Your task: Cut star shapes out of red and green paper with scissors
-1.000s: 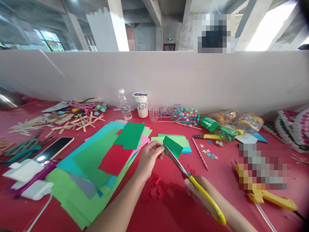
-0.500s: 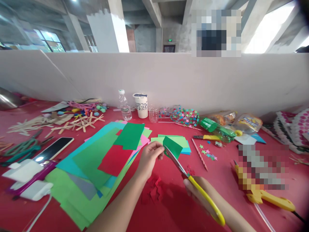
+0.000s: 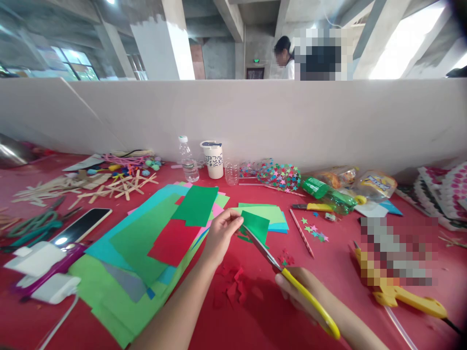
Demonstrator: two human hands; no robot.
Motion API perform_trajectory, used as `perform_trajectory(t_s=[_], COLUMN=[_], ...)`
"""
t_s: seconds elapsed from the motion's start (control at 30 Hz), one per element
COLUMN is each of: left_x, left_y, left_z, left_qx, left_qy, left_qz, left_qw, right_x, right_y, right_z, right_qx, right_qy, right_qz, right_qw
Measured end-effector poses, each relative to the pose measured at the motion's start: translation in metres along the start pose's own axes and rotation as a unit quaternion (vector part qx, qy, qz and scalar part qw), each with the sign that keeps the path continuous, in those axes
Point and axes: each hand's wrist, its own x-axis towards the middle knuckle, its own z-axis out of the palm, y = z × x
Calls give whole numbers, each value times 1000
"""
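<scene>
Between the thumb and fingers of my left hand [image 3: 223,233] a dark green piece of paper [image 3: 256,226] is pinched by its left corner. My right hand [image 3: 301,287] grips yellow-handled scissors [image 3: 310,301], whose blades reach up and left to the paper's lower edge. Some green scraps [image 3: 243,238] show just under the blades. Red paper scraps [image 3: 233,287] lie in a pile on the table below my hands, and small red star cut-outs [image 3: 286,256] sit near the scissors' pivot.
Stacked coloured paper sheets [image 3: 146,233] spread to my left. Behind the hands are small paper sheets [image 3: 268,214], a striped straw [image 3: 302,233] and foil stars [image 3: 314,229]. A yellow glue gun [image 3: 408,299] lies at right. A bottle [image 3: 188,160] and cup [image 3: 214,160] stand before the partition [image 3: 233,116].
The green paper has turned and shifted slightly left and down with my left hand. The scissor blades have moved a little left and down. A person's head has appeared beyond the partition.
</scene>
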Motion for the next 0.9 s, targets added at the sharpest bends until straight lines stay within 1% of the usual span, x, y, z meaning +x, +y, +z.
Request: perform_trajectory(t_s=[0.13,0.23,0.33,0.47,0.63,0.77,0.9], left_x=[-1,-2,-3,-5,-7,-8,-9], left_y=[-2,-3,-3,-4,-4,-4,-1], left_z=[2,3,3,4,8,9,8], left_qx=[-30,-47,-45,-33,-32,-33,-11], left_qy=[0,-6,-19,-39,-39,-33,-40], left_qz=[-12,-24,-17,-10,-17,-13,-9], left_qw=[999,999,999,999,999,999,999], right_x=[-3,-3,-2,0,-2,-2,-3], right_y=[0,5,12,17,12,9,8], right_z=[1,2,1,0,2,4,5], right_qx=[26,66,92,97,95,92,91], right_qy=[1,15,28,33,40,41,36], right_qz=[-12,-8,-18,-36,-11,-8,-9], right_qw=[1000,998,995,994,995,995,995])
